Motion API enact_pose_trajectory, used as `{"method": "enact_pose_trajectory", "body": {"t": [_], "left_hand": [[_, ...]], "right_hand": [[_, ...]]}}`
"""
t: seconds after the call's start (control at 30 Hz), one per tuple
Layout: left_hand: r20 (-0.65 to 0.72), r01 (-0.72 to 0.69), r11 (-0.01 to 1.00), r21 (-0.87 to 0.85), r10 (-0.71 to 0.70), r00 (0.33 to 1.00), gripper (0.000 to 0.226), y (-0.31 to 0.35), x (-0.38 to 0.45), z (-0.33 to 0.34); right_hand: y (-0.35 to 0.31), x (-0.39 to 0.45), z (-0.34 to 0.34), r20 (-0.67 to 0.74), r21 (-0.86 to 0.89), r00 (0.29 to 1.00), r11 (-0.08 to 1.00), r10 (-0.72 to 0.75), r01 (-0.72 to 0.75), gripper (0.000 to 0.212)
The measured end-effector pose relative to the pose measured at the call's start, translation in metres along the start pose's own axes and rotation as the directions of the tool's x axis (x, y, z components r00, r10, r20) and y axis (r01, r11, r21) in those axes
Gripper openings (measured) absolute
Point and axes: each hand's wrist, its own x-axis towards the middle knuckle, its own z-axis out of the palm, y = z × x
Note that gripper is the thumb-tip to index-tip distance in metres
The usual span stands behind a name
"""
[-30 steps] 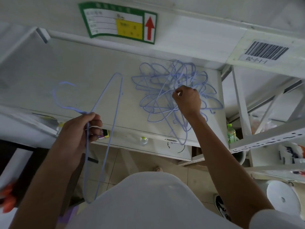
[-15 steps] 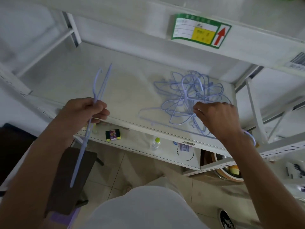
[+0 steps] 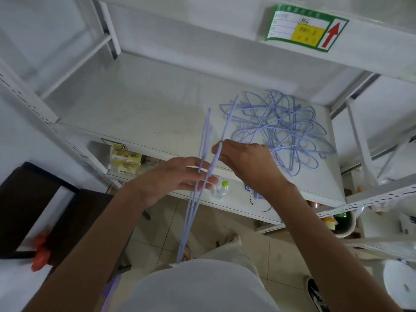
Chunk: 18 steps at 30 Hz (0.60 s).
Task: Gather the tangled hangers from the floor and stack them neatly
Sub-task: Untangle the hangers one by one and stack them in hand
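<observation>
Two hangers (image 3: 203, 167) stand edge-on before the shelf (image 3: 144, 113): the left hand (image 3: 180, 179) holds one between relaxed fingers, the right hand (image 3: 243, 158) pinches another beside it, probably to align them. Remaining tangle (image 3: 283, 129) lies on the shelf's right end.

- The thin lilac wire hangers (image 3: 283, 131) in the tangled pile look like metal wire with a smooth, slightly glossy plastic coating.
- The two lilac hangers held edge-on (image 3: 202, 176) have the same smooth coated finish.
- The white shelf board (image 3: 139, 113) looks like painted metal, matt, with some grey scuffs.
- The green, white and yellow label (image 3: 306, 30) looks like glossy printed paper.
- The small clear bottle with green cap (image 3: 221, 188) looks like shiny plastic.
- The pale floor tiles (image 3: 225, 221) are smooth and a little glossy.
</observation>
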Motion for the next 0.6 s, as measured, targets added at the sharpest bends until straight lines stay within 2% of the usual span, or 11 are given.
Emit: {"method": "enact_pose_trajectory", "body": {"t": [0.07, 0.13, 0.2, 0.27, 0.3, 0.37, 0.43, 0.47, 0.5, 0.53, 0.6], "left_hand": [[-0.025, -0.029, 1.0, 0.009, 0.029, 0.999, 0.036, -0.005, 0.003, 0.015], [-0.123, -0.072, 0.995, -0.067, 0.063, 0.99, 0.025, -0.011, 0.006, 0.024], [-0.239, -0.098, 0.976, -0.193, 0.05, 0.97, 0.013, -0.016, 0.008, 0.027], [-0.333, -0.13, 0.963, -0.236, 0.045, 0.942, 0.02, -0.022, 0.01, 0.029], [-0.364, -0.151, 0.962, -0.229, 0.059, 0.929, 0.021, -0.025, 0.011, 0.03], [-0.401, -0.207, 0.961, -0.183, 0.119, 0.908, 0.019, -0.028, 0.013, 0.035], [-0.406, -0.268, 0.951, -0.154, 0.186, 0.895, 0.017, -0.026, 0.017, 0.038], [-0.397, -0.294, 0.944, -0.151, 0.214, 0.892, 0.019, -0.023, 0.019, 0.039], [-0.383, -0.321, 0.935, -0.149, 0.245, 0.891, 0.023, -0.021, 0.022, 0.039], [-0.367, -0.352, 0.925, -0.144, 0.28, 0.887, 0.026, -0.018, 0.024, 0.041], [-0.342, -0.408, 0.904, -0.126, 0.347, 0.873, 0.025, -0.013, 0.029, 0.044]], "right_hand": [[-0.009, 0.006, 0.01, -0.001, 0.037, 1.0, 0.999, 0.024, -0.024, 0.009], [-0.017, 0.01, 0.019, 0.08, 0.1, 0.991, 0.989, 0.106, -0.113, 0.017], [-0.026, 0.007, 0.027, 0.147, 0.205, 0.957, 0.939, 0.249, -0.276, 0.028], [-0.041, -0.004, 0.034, 0.151, 0.311, 0.888, 0.831, 0.435, -0.46, 0.032], [-0.051, -0.011, 0.037, 0.153, 0.398, 0.826, 0.731, 0.543, -0.554, 0.027], [-0.073, -0.027, 0.041, 0.248, 0.621, 0.663, 0.41, 0.706, -0.669, 0.011], [-0.093, -0.04, 0.04, 0.44, 0.756, 0.511, 0.003, 0.739, -0.655, 0.02], [-0.101, -0.044, 0.039, 0.538, 0.762, 0.462, -0.173, 0.705, -0.624, 0.029], [-0.107, -0.046, 0.037, 0.62, 0.742, 0.439, -0.303, 0.65, -0.599, 0.038], [-0.113, -0.048, 0.036, 0.682, 0.71, 0.44, -0.384, 0.584, -0.591, 0.044], [-0.123, -0.046, 0.037, 0.738, 0.671, 0.498, -0.418, 0.455, -0.613, 0.042]]}}
